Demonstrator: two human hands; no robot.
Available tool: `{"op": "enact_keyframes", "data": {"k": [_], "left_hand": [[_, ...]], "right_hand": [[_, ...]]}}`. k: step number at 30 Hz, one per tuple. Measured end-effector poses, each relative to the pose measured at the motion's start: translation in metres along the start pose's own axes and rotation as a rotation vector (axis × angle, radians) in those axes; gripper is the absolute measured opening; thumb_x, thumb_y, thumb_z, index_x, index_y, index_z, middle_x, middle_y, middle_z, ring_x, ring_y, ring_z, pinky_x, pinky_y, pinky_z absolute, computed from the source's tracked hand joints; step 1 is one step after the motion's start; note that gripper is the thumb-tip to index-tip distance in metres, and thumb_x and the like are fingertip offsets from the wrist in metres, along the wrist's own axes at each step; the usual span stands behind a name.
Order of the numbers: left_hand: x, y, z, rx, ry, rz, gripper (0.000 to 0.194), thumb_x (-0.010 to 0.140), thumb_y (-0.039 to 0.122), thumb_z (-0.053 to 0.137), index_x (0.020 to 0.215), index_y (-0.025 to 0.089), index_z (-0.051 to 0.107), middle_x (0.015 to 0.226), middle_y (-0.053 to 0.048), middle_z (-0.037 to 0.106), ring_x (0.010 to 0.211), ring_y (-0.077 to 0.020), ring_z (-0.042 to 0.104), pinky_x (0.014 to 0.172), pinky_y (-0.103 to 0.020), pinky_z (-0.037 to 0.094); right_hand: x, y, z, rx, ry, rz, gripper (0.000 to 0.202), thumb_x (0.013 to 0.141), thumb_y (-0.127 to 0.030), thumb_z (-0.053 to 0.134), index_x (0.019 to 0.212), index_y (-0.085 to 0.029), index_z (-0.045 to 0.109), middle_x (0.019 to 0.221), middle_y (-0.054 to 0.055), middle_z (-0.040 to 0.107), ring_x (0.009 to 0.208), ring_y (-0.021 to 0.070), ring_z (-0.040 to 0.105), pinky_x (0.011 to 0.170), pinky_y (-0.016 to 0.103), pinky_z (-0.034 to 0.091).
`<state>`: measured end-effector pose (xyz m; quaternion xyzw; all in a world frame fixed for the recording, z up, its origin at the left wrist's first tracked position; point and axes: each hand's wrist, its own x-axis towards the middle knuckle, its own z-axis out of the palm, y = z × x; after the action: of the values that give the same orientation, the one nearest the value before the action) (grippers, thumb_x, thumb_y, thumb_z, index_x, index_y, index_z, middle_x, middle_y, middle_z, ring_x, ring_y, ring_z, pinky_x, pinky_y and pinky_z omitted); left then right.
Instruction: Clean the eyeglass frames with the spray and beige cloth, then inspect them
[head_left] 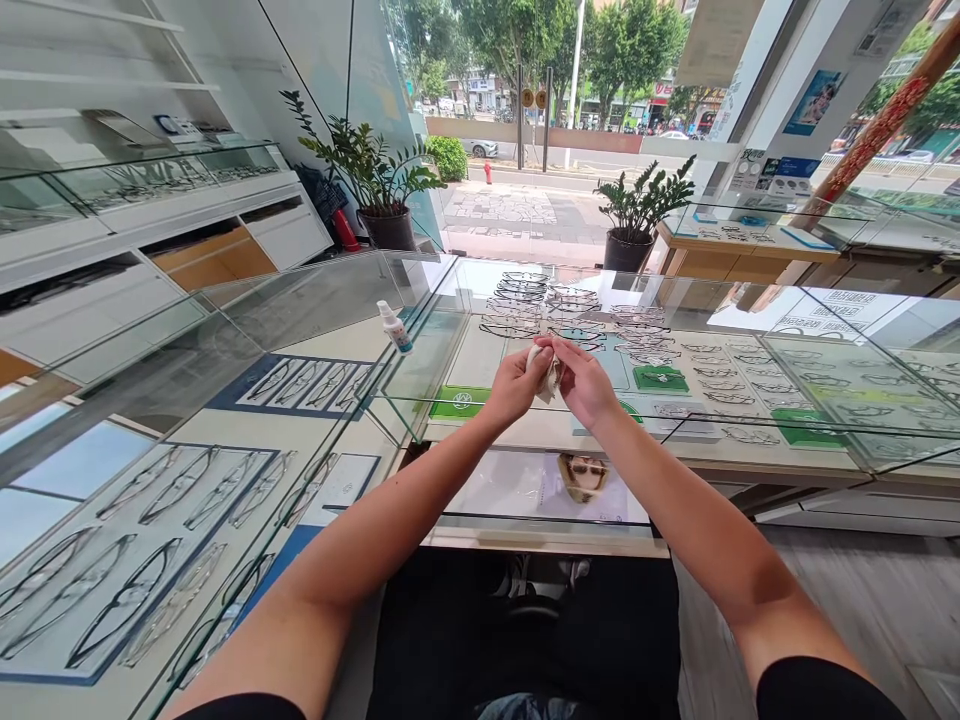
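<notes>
My left hand point(516, 383) and my right hand point(586, 385) meet above the glass counter point(517, 430), both closed around a crumpled pale cloth point(552, 384). Whether anything is wrapped inside the cloth cannot be seen. Just beyond my hands, several pairs of eyeglasses point(521, 290) lie in rows. To the left of my hands, a small white spray bottle point(395, 328) with a blue-marked label stands on the glass.
Left of my arm, a glass case point(315, 450) holds trays of eyeglasses point(139, 600). More frames point(724, 385) lie to the right. Two potted plants point(386, 225) point(631, 240) stand before the window. Below the counter top is a shelf with a printed picture point(585, 480).
</notes>
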<state>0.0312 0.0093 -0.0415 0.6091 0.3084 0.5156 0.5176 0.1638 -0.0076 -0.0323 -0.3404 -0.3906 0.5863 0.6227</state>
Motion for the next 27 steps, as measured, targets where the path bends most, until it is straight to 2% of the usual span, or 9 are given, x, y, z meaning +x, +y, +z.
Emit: {"op": "enact_keyframes", "data": {"k": [3,6,10,13,15,19,22,24,27], "left_hand": [[0.005,-0.004,-0.005,0.020,0.022,0.023,0.076,0.079,0.094,0.075,0.073,0.020,0.061,0.066,0.001,0.053,0.061,-0.0128,0.044,0.059,-0.029,0.036],[0.017,-0.004,-0.025,0.115,0.148,0.088,0.070,0.089,0.089,0.068,0.073,0.021,0.058,0.066,0.000,0.053,0.063,-0.0147,0.045,0.061,-0.030,0.035],[0.036,0.001,-0.071,0.432,0.385,0.160,0.044,0.104,0.058,0.067,0.080,0.022,0.059,0.076,-0.002,0.057,0.074,-0.0184,0.047,0.072,-0.032,0.035],[0.044,-0.002,-0.098,0.720,0.394,0.075,0.025,0.103,0.031,0.072,0.086,0.021,0.057,0.087,-0.006,0.058,0.090,-0.0232,0.049,0.090,-0.036,0.035],[0.044,-0.007,-0.106,0.819,0.397,-0.009,0.015,0.098,0.020,0.074,0.098,0.018,0.059,0.100,-0.012,0.061,0.106,-0.0301,0.050,0.103,-0.043,0.034],[0.041,-0.017,-0.106,0.894,0.396,-0.141,0.037,0.093,0.016,0.077,0.125,0.008,0.061,0.132,-0.032,0.061,0.135,-0.0486,0.044,0.114,-0.062,0.032],[0.038,-0.016,-0.103,1.092,0.407,-0.213,0.054,0.095,0.026,0.076,0.143,0.007,0.059,0.160,-0.040,0.047,0.153,-0.0581,0.033,0.121,-0.078,0.022],[0.037,-0.011,-0.101,1.196,0.448,-0.112,0.064,0.096,0.034,0.075,0.152,0.009,0.056,0.173,-0.038,0.036,0.163,-0.0581,0.024,0.126,-0.080,0.014],[0.036,-0.002,-0.093,1.191,0.429,0.205,0.080,0.094,0.047,0.077,0.164,0.019,0.048,0.182,-0.028,0.031,0.169,-0.0531,0.021,0.130,-0.075,0.017]], "right_hand": [[0.004,-0.007,-0.007,-0.014,0.010,-0.060,0.034,0.073,-0.058,0.095,0.088,-0.029,0.084,0.124,0.005,0.083,0.127,0.0288,0.071,0.100,0.040,0.061],[0.008,-0.018,-0.015,-0.084,0.034,-0.186,0.032,0.081,-0.058,0.092,0.081,-0.029,0.078,0.120,0.006,0.082,0.135,0.0283,0.068,0.114,0.044,0.057],[0.011,-0.026,-0.022,-0.105,0.044,-0.248,0.037,0.082,-0.058,0.090,0.073,-0.026,0.073,0.117,0.007,0.080,0.125,0.0281,0.073,0.124,0.047,0.051],[0.012,-0.028,-0.022,-0.112,0.014,-0.234,0.038,0.082,-0.058,0.088,0.071,-0.025,0.070,0.113,0.007,0.080,0.117,0.0292,0.075,0.124,0.050,0.052],[0.011,-0.028,-0.022,-0.127,-0.005,-0.225,0.037,0.083,-0.056,0.085,0.070,-0.025,0.068,0.110,0.008,0.081,0.114,0.0295,0.076,0.122,0.051,0.053],[0.011,-0.030,-0.023,-0.145,-0.044,-0.219,0.035,0.085,-0.051,0.082,0.068,-0.024,0.068,0.107,0.009,0.080,0.110,0.0291,0.077,0.118,0.050,0.054],[0.012,-0.031,-0.024,-0.161,-0.068,-0.206,0.035,0.084,-0.050,0.083,0.066,-0.024,0.069,0.105,0.008,0.080,0.108,0.0288,0.077,0.117,0.048,0.054],[0.012,-0.031,-0.024,-0.187,-0.087,-0.198,0.035,0.083,-0.050,0.083,0.066,-0.023,0.070,0.104,0.008,0.079,0.107,0.0282,0.077,0.115,0.047,0.055],[0.012,-0.030,-0.024,-0.254,-0.125,-0.183,0.035,0.084,-0.052,0.082,0.068,-0.023,0.071,0.104,0.008,0.079,0.105,0.0271,0.077,0.111,0.045,0.057]]}}
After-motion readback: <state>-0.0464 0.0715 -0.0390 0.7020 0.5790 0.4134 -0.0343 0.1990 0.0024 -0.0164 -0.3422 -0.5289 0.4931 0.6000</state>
